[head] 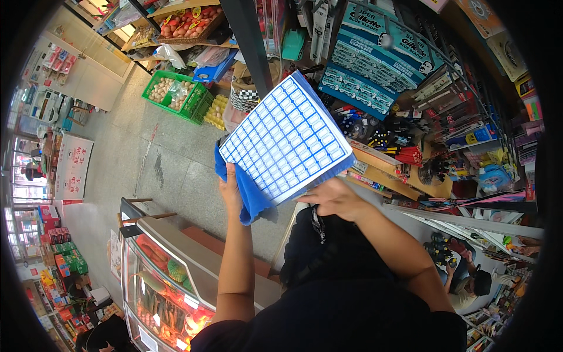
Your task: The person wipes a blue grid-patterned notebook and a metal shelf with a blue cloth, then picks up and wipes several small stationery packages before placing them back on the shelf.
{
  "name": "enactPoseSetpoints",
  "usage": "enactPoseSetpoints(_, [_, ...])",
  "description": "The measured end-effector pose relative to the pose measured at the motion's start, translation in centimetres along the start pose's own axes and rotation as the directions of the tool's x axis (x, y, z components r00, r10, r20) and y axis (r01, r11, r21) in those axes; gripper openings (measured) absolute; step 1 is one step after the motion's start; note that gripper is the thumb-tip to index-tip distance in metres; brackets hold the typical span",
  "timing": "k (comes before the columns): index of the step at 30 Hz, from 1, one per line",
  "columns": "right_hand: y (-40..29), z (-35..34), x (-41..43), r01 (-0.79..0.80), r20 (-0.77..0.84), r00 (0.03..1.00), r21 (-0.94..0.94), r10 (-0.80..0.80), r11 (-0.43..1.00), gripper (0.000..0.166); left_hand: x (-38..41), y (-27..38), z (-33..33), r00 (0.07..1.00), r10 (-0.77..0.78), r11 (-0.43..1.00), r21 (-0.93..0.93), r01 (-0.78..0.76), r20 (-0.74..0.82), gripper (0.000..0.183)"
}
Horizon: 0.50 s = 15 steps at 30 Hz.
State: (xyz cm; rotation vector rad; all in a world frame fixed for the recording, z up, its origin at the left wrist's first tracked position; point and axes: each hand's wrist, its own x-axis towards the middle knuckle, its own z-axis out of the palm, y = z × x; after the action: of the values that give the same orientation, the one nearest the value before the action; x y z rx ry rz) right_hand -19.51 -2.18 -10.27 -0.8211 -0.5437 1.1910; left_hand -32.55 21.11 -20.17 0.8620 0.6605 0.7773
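Note:
A thick pad of sheets (286, 141), printed with a blue grid of white rounded boxes like label stickers, is held tilted in front of me. My left hand (230, 191) grips a blue cloth (249, 193) against the pad's left corner, thumb on the near side. Part of the cloth wraps behind that corner and some hangs below. At the pad's lower right edge is my right hand (332, 199), its fingers bent along the underside and partly hidden by the pad. Blue edges of the pad show on its far and right sides.
Shelves at right hold a Gillette blade display (374, 61), pens (409, 155) and stationery. Beyond the pad stand a green egg crate (173, 94) and a yellow egg tray (216, 112). A lit glass display case (167, 281) is at lower left. Another person (466, 277) sits at right.

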Motion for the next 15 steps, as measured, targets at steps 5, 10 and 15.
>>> enactPoseSetpoints(5, [3.8, 2.0, 2.7, -0.026, -0.472, 0.882, -0.012, 0.017, 1.0, 0.049, -1.0, -0.1, 0.4, 0.993, -0.03, 0.978, 0.202, 0.053, -0.116, 0.06])
enactPoseSetpoints(10, [4.9, 1.7, 3.7, -0.05, -0.52, 0.848, -0.272, -0.103, 0.961, 0.048, -1.7, 2.1, 0.5, 0.913, 0.382, 0.749, 0.627, -0.215, -0.143, 0.046])
enactPoseSetpoints(15, [7.2, 2.4, 5.6, -0.115, -0.441, 0.897, -0.208, 0.012, 0.971, 0.034, -5.6, 1.4, 4.3, 0.837, 0.342, 0.39, 0.746, -0.54, 0.427, 0.054])
